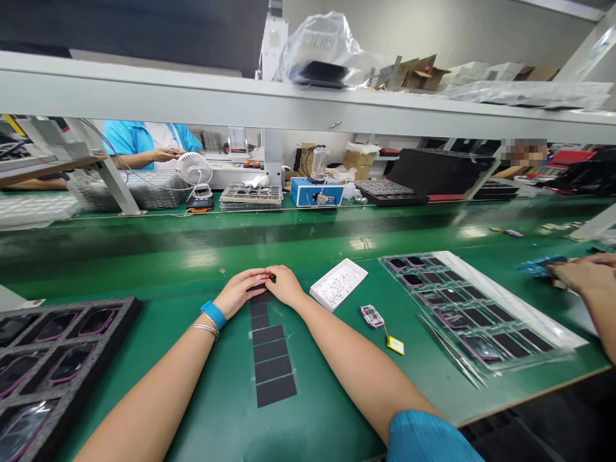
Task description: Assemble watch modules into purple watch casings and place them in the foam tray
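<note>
My left hand (241,292) and my right hand (285,287) meet at the far end of a column of black rectangular pieces (273,351) on the green bench. The fingertips of both are drawn together over the farthest piece, and what they pinch is hidden. The black pieces lie flat in a row toward me, the nearer ones wider, with clear film edges showing. Right of my hands is a white shallow box (339,283) with many tiny parts. Beyond my right forearm lies a small opened device (372,316), wired to a yellow battery (395,345).
At left stands a black foam tray (126,324) with purple-rimmed devices. To the right are tweezers (455,353), a clear tray (524,364) of black parts, and a co-worker's hand (582,276). A white shelf beam (192,96) crosses above; a small fan (194,168) stands behind.
</note>
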Available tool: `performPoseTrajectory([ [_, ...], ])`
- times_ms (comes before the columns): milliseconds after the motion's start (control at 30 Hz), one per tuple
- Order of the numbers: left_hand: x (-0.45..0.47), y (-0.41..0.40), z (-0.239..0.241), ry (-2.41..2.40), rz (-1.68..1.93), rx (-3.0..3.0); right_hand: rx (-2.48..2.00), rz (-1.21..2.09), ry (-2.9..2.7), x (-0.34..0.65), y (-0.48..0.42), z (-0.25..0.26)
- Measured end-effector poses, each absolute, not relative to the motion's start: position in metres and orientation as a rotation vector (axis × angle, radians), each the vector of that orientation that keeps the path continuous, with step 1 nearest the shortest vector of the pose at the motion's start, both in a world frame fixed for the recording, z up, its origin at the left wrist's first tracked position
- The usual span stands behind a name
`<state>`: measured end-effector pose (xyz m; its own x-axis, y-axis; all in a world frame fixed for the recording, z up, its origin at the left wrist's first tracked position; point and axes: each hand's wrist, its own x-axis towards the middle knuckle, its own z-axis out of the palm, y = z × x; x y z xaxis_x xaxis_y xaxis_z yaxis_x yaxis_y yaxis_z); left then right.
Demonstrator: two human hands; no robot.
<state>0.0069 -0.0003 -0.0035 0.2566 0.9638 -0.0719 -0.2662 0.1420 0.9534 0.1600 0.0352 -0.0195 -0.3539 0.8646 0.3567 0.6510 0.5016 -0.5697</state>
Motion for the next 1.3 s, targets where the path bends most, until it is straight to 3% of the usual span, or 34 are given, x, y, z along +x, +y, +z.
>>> performPoseTrajectory([
  [1300, 0.0094, -0.0021, -0.0007, 0.899, 1.076, 1.027, -1.243, 0.453, -2.119, 0.1598, 0.0343, -0.0186],
])
